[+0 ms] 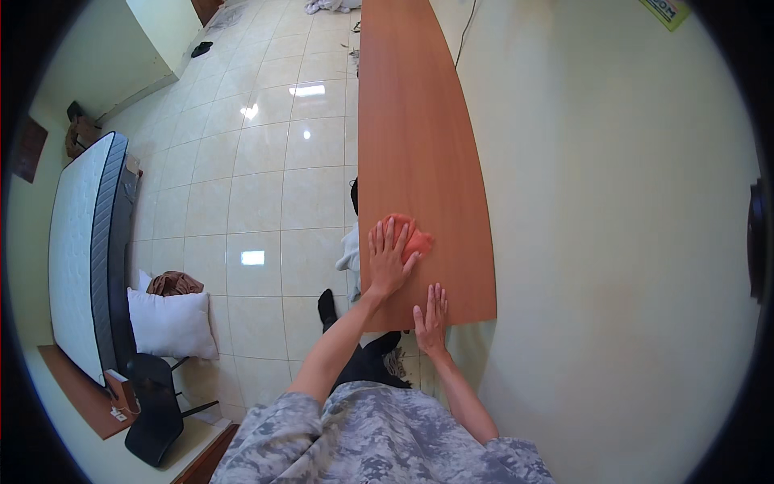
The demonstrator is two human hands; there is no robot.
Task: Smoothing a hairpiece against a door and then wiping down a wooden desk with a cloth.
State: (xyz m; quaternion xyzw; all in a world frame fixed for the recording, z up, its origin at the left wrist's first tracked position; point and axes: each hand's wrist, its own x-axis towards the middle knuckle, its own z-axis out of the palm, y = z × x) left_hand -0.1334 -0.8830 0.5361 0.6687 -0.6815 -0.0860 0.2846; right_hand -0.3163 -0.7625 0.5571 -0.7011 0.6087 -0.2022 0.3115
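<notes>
An orange-red cloth (418, 239) lies bunched on a long wooden tabletop (417, 133), towards its near end. My left hand (388, 260) rests flat over the cloth with fingers spread, pressing it to the wood; part of the cloth is hidden under the palm. At the near edge of the tabletop, my right hand (430, 320) lies palm down, its fingers on the surface and its thumb apart. It holds nothing.
A plain wall (592, 242) runs along the tabletop's right side, with a dark cable (465, 33) near the far end. On the left are a mattress (78, 254), a white pillow (172, 323) and a black chair (154, 408). A whitish cloth (349, 251) shows beside the tabletop's left edge.
</notes>
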